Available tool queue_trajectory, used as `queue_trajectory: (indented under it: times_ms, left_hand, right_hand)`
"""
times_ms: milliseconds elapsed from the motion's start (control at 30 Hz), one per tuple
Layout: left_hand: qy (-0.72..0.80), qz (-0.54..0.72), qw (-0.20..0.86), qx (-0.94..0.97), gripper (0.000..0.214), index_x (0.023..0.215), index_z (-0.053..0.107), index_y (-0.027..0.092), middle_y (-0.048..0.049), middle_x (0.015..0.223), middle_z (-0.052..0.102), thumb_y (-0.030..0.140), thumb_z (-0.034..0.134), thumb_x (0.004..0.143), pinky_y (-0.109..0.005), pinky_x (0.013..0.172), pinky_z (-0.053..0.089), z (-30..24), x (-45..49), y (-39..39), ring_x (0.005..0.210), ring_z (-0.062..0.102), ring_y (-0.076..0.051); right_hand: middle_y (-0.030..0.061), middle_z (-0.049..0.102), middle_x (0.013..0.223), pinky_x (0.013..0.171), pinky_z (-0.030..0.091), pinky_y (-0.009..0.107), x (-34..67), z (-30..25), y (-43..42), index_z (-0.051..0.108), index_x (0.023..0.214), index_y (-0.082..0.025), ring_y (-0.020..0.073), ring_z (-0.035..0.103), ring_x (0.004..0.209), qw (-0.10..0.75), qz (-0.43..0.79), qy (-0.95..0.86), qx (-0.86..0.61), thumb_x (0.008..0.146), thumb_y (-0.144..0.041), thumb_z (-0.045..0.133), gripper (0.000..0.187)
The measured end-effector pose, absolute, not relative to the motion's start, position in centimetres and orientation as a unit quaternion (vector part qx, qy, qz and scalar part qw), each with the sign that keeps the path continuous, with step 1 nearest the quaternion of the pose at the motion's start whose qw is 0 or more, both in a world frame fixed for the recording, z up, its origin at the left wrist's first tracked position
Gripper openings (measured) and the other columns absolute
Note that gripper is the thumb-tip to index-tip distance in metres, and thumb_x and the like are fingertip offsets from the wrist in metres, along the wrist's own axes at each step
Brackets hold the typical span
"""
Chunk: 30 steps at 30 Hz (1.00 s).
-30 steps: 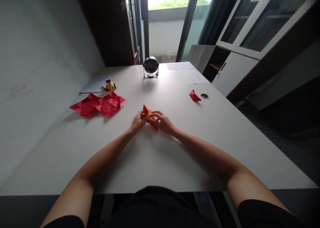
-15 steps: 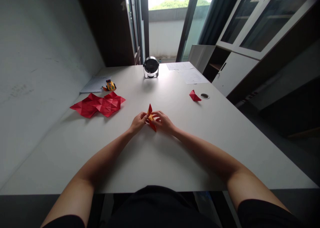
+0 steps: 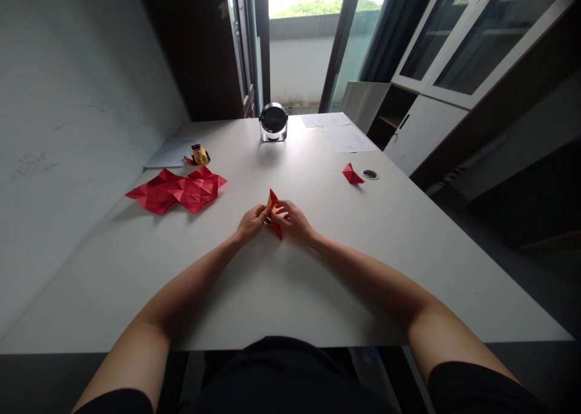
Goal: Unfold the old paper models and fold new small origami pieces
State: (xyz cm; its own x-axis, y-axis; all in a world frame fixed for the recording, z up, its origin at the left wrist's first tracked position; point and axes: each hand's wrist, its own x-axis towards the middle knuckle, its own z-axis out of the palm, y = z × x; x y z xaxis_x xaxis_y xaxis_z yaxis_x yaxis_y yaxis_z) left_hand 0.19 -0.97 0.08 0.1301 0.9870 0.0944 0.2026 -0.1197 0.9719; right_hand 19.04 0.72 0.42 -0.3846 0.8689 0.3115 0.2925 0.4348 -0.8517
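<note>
A small folded piece of red and orange paper (image 3: 273, 213) stands on edge at the middle of the white table (image 3: 290, 293). My left hand (image 3: 251, 221) pinches it from the left and my right hand (image 3: 294, 220) pinches it from the right. Both hands rest low on the tabletop, fingertips meeting at the paper. The paper's lower part is partly hidden by my fingers.
Creased red paper sheets (image 3: 177, 190) lie to the left. A small folded red piece (image 3: 352, 174) sits at the right beside a round cable hole (image 3: 370, 174). A small fan (image 3: 273, 122), a yellow toy (image 3: 198, 155) and white papers (image 3: 347, 138) stand farther back.
The paper piece has been folded narrower and turned up on edge between my fingers. My hands stayed in the same spot.
</note>
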Motion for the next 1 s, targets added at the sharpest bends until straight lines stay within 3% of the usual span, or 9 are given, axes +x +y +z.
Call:
queue_trajectory:
  times_ms: [233,567,1000]
  left_hand:
    - [0.491,0.436,0.388,0.647,0.041,0.107,0.071,0.023,-0.0045,0.090,0.075,0.055,0.050,0.097,-0.031,0.076,0.054,0.4,0.8,-1.8,0.079,0.070,-0.020]
    - [0.490,0.424,0.349,0.677,0.046,0.107,0.071,0.022,-0.0054,0.088,0.075,0.055,0.041,0.100,-0.032,0.075,0.054,0.9,0.8,-2.1,0.077,0.070,-0.021]
    - [0.499,0.412,0.334,0.686,0.041,0.102,0.072,0.023,-0.0034,0.085,0.075,0.054,0.044,0.100,-0.030,0.075,0.049,1.3,1.0,-2.5,0.076,0.069,-0.021]
  right_hand:
    - [0.0077,0.069,0.113,0.074,0.058,0.031,19.1,0.9,0.6,0.062,0.118,-0.024,0.0182,0.069,0.092,0.419,0.386,-0.729,-0.380,0.093,-0.040,0.060,0.030]
    - [0.0044,0.073,0.108,0.083,0.057,0.034,19.2,1.5,0.3,0.067,0.111,-0.025,0.0174,0.070,0.087,0.422,0.376,-0.736,-0.372,0.094,-0.037,0.056,0.023]
    - [0.0036,0.074,0.089,0.080,0.055,0.034,19.5,1.8,0.2,0.070,0.094,-0.023,0.0187,0.069,0.079,0.410,0.341,-0.741,-0.407,0.092,-0.035,0.059,0.016]
